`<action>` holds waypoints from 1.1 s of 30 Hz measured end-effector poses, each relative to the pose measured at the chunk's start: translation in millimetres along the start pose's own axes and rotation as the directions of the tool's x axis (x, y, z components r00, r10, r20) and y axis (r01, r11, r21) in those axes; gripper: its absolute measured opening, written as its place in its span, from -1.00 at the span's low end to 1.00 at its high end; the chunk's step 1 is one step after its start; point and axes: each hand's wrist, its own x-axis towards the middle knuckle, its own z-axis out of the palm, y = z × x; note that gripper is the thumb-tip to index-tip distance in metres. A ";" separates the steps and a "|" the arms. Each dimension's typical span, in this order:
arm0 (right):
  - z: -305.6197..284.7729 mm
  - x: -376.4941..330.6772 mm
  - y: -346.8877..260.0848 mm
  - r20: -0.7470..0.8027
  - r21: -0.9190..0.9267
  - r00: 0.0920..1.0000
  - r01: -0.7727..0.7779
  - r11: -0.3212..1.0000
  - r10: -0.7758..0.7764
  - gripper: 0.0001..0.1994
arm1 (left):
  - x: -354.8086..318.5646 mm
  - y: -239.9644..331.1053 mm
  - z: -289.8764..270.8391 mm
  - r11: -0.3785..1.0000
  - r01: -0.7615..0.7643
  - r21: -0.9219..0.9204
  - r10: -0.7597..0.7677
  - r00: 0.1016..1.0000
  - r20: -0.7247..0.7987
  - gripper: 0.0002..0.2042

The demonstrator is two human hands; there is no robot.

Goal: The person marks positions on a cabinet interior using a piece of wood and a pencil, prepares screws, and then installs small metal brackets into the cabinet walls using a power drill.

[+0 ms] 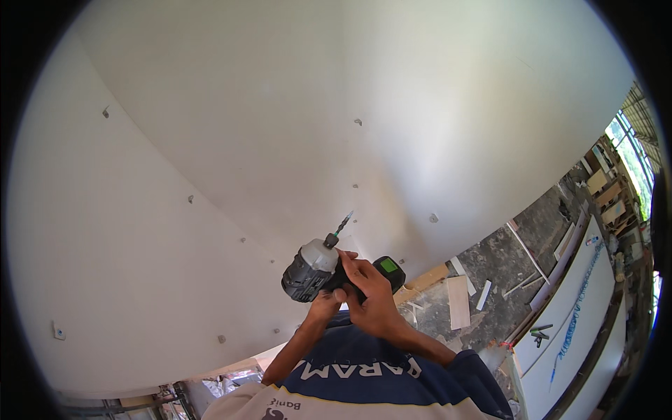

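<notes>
Drill-driver [316, 269] up near the white ceiling panel [245, 126], bit [343, 224] aimed at it, not touching yet; looks heavy, rigid, top-weighted, so best held by grip w/ support under body; right hand [374, 297] fingers clamped on handle; left hand [325, 302] steadies underneath; no containers visible.

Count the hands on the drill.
2: the right hand wraps over the drill behind its chuck; the left hand grips from underneath, partly hidden.
</notes>
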 end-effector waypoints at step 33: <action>40.1 34.2 47.1 0.072 0.329 0.950 -0.309 0.892 0.303 -0.87 | -9.3 33.1 -33.5 0.997 -0.010 -0.074 0.015 0.997 0.074 -0.16</action>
